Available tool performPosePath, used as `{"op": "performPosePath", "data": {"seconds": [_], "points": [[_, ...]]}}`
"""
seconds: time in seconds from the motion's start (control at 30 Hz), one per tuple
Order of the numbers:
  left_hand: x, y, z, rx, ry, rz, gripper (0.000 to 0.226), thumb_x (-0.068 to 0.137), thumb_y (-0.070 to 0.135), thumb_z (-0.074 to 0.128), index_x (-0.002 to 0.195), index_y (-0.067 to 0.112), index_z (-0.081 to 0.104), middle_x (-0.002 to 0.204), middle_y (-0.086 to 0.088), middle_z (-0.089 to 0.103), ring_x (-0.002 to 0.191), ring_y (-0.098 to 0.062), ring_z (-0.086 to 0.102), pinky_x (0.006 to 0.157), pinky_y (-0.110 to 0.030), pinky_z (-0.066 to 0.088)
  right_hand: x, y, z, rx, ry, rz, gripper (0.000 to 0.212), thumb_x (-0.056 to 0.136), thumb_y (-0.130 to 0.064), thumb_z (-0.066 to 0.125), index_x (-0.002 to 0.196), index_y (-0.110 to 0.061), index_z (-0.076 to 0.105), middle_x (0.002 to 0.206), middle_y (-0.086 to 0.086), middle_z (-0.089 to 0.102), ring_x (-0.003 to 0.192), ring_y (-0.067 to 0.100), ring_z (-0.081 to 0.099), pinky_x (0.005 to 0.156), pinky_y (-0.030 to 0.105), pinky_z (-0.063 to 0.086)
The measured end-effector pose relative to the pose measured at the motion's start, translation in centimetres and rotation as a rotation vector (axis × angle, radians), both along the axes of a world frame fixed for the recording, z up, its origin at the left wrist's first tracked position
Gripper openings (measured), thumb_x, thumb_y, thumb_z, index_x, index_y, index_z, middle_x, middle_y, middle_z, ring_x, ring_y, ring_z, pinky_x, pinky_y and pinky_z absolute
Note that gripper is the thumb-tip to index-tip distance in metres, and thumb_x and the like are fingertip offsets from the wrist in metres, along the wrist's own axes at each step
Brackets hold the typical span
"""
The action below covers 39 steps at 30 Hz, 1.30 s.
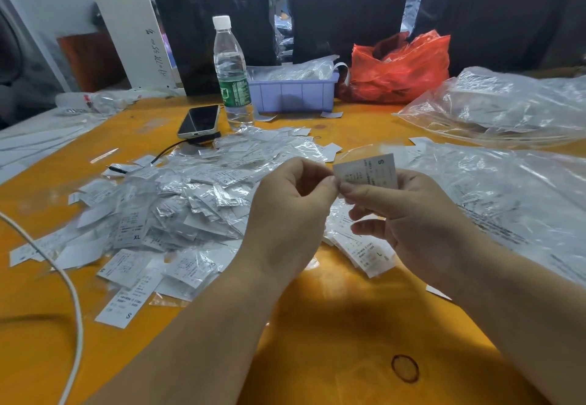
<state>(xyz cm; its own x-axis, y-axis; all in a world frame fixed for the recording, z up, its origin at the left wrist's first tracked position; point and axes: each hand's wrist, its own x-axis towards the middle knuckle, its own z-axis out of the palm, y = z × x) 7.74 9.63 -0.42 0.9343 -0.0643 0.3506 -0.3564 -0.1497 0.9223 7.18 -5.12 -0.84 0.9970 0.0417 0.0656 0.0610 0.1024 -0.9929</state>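
At the far left, a white cable (74, 281) crosses the orange surface (317, 325). To its right lies a loose pile of bagged labels (177, 201): flat white paper rectangles in glossy, crinkled clear sleeves, with sizes S and XL legible. Behind the pile stand a phone (199, 120) and a clear plastic water bottle (233, 71).

My left hand (295, 205) hovers above the surface, thumb and forefinger pinching the left edge of the size label (369, 170). The label is thin, flat white paper marked S. Its long axis runs roughly left to right, and it sits between my hands, just above their fingertips. My right hand (409, 227) grips its lower right part, thumb in front and fingers curled behind. Both hands are in contact, so neither is nearer. A faint clear film shows above the label; I cannot tell whether it is a sleeve.

Below the right hand, a short stack of loose labels (367, 255) lies flat, the top one marked L. At the far right lie large, soft clear bags (507, 201).
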Motion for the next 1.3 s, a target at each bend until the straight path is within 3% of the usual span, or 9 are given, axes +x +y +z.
{"op": "performPosePath", "data": {"seconds": [0.3,0.37,0.43,0.63,0.77,0.87,1.1,1.2,1.3], "points": [[-0.3,0.1,0.4,0.007,0.016,-0.08,0.021,0.096,0.024,0.058,0.083,0.011,0.069,0.061,0.009,0.061,0.059,-0.007,0.056,0.054,-0.026,0.05,-0.1,0.0,0.2,0.002,0.002,0.09,0.039,0.045,-0.038,0.079,0.079,-0.017,0.078,0.071,-0.002,0.068,0.063,0.009,0.062,0.056,0.022,0.053],[-0.4,0.1,0.4,0.061,-0.022,-0.081,0.022,0.094,0.028,0.061,0.083,0.011,0.068,0.062,0.01,0.06,0.058,-0.006,0.054,0.055,-0.024,0.049,-0.1,-0.1,0.1,-0.031,0.027,0.107,0.044,0.052,-0.035,0.08,0.089,-0.013,0.073,0.074,0.001,0.066,0.065,0.011,0.062,0.058,0.024,0.052],[-0.3,0.2,0.4,0.095,-0.035,-0.063,0.017,0.094,0.025,0.062,0.083,0.013,0.068,0.062,0.011,0.06,0.057,-0.003,0.053,0.055,-0.021,0.046,-0.1,-0.2,0.3,-0.063,0.029,0.139,0.031,0.07,-0.023,0.076,0.098,-0.01,0.071,0.076,0.001,0.066,0.067,0.012,0.062,0.06,0.026,0.052],[0.4,1.0,0.4,0.147,0.066,-0.032,0.021,0.098,0.023,0.056,0.079,0.022,0.067,0.053,0.019,0.056,0.054,-0.004,0.048,0.053,-0.018,0.04,0.2,-0.9,1.3,-0.045,-0.019,0.002,0.007,0.084,-0.008,0.068,0.091,-0.009,0.068,0.076,0.004,0.068,0.067,0.014,0.061,0.059,0.025,0.054],[0.6,1.1,0.5,0.11,0.153,-0.045,0.012,0.096,0.026,0.058,0.088,0.022,0.067,0.064,0.017,0.059,0.057,-0.002,0.052,0.053,-0.017,0.045,0.2,-0.7,1.1,-0.129,-0.049,-0.067,0.01,0.083,-0.004,0.071,0.083,-0.013,0.068,0.072,0.003,0.068,0.068,0.016,0.063,0.061,0.025,0.056],[0.7,1.2,0.8,0.014,0.268,-0.113,0.01,0.095,0.02,0.058,0.095,0.016,0.068,0.079,0.003,0.066,0.067,-0.006,0.059,0.056,-0.021,0.052,0.1,-0.8,1.2,-0.139,-0.051,-0.06,0.011,0.079,-0.005,0.074,0.084,-0.013,0.068,0.073,0.004,0.071,0.069,0.017,0.067,0.059,0.023,0.055],[1.0,1.6,0.6,0.037,0.176,-0.045,0.006,0.091,0.012,0.062,0.087,0.013,0.066,0.063,0.012,0.065,0.055,-0.003,0.056,0.053,-0.018,0.05,0.3,-0.9,1.5,-0.239,-0.052,-0.065,0.02,0.081,-0.003,0.073,0.097,-0.012,0.064,0.083,0.013,0.07,0.074,0.024,0.065,0.069,0.039,0.059],[1.2,1.7,0.4,0.173,0.183,0.003,0.007,0.088,0.016,0.065,0.088,0.023,0.063,0.072,0.007,0.068,0.056,-0.002,0.056,0.051,-0.016,0.047,0.5,-1.5,1.6,-0.396,-0.099,-0.115,0.018,0.085,-0.01,0.071,0.1,-0.016,0.063,0.083,0.004,0.069,0.077,0.024,0.064,0.072,0.042,0.057],[1.3,1.9,0.1,0.388,0.157,0.071,0.017,0.083,0.019,0.068,0.087,0.033,0.059,0.077,0.005,0.065,0.052,0.002,0.054,0.041,-0.011,0.038,0.6,-2.2,1.5,-0.744,-0.237,-0.189,0.014,0.087,-0.022,0.07,0.099,-0.022,0.064,0.085,-0.007,0.066,0.078,0.014,0.064,0.068,0.03,0.053]]}}
